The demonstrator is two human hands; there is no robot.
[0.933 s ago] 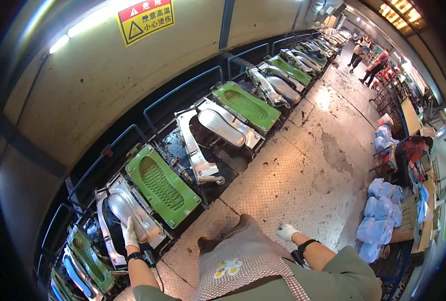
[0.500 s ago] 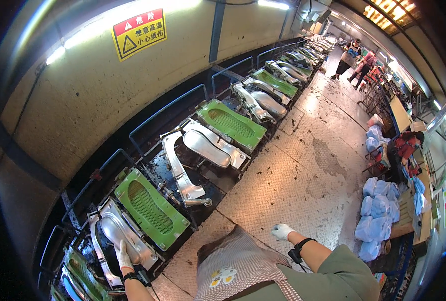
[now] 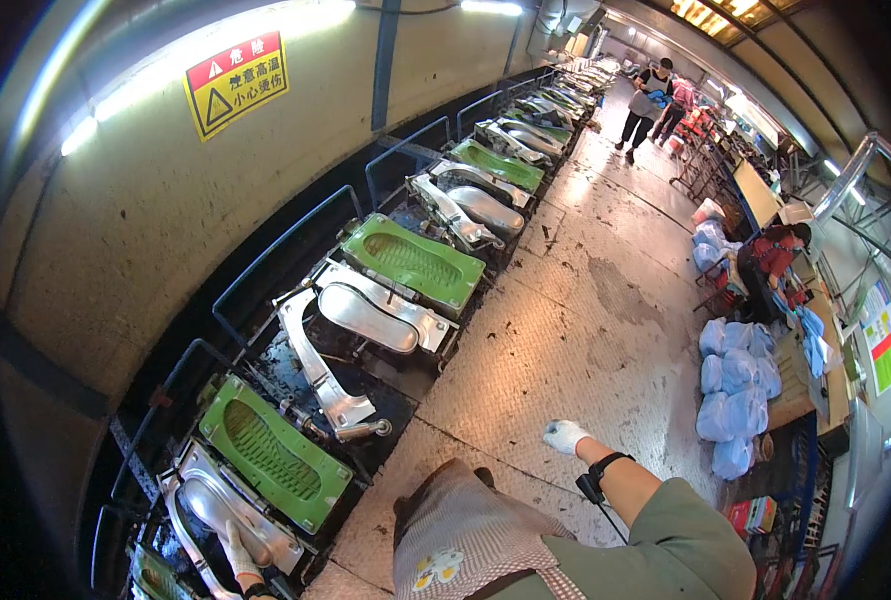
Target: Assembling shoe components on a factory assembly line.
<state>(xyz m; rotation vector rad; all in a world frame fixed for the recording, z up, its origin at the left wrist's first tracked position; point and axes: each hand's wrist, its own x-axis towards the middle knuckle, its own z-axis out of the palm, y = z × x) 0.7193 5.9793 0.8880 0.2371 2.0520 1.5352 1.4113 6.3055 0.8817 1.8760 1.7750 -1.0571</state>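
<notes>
My left hand, in a white glove, lies with its fingers stretched out against the silvery foot-shaped form of an opened shoe mould at the lower left. A curved metal frame runs along that form's left side. Right beside it lies a green mould half with a ribbed, sole-shaped hollow. My right hand, also gloved in white, hangs over the metal floor with its fingers curled in, and nothing shows in it. A black band with a small box sits on my right wrist.
More opened moulds, such as a green one and a silver form, line the left side beside blue rails. Blue bags are piled at right near a person in red. Another person stands farther down the aisle.
The moulds have shifted left and down in the view, and my left hand with them, still on the form. The person in the aisle appears nearer. My right hand stays curled.
</notes>
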